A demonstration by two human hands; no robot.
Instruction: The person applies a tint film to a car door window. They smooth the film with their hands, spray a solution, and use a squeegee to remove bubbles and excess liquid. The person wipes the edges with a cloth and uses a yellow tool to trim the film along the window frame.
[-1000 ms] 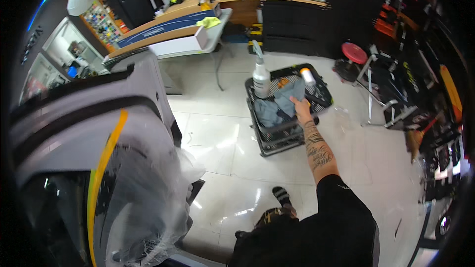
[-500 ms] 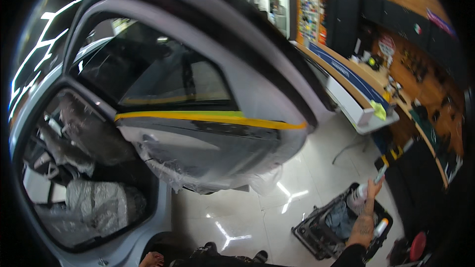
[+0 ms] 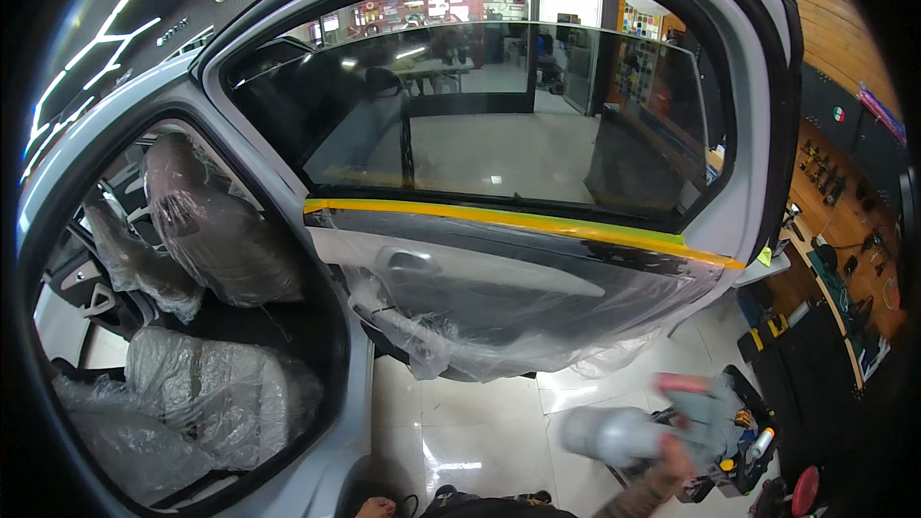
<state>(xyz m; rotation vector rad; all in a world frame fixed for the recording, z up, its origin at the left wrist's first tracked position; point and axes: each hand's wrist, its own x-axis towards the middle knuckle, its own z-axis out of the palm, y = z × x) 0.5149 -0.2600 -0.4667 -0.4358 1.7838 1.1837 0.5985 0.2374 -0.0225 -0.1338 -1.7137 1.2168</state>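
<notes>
My right hand (image 3: 670,468) is closed round a white spray bottle (image 3: 612,434), smeared by motion. The bottle lies nearly level in the hand, its base to the left and a reddish part, apparently the spray head, beyond my fingers. Just past it stands a black cart (image 3: 743,480). At the lower edge only a small part of my left hand (image 3: 376,506) shows, its fingers mostly cut off. Ahead is an opened car door (image 3: 743,182) with a partly lowered dark window (image 3: 480,144). Yellow tape (image 3: 537,223) runs below the glass, and clear plastic film (image 3: 480,326) covers the lower panel.
At left, plastic-wrapped seats (image 3: 206,388) show through the car's door opening. A black cabinet (image 3: 801,374) and a wooden tool wall (image 3: 844,201) stand at right. Glossy pale tiles (image 3: 451,432) lie below the door; a red round object (image 3: 806,489) is at the lower right.
My right hand has come back from the cart's far side, leftward and nearer, with the bottle. My view has turned, so the door now appears squarer and more to the right.
</notes>
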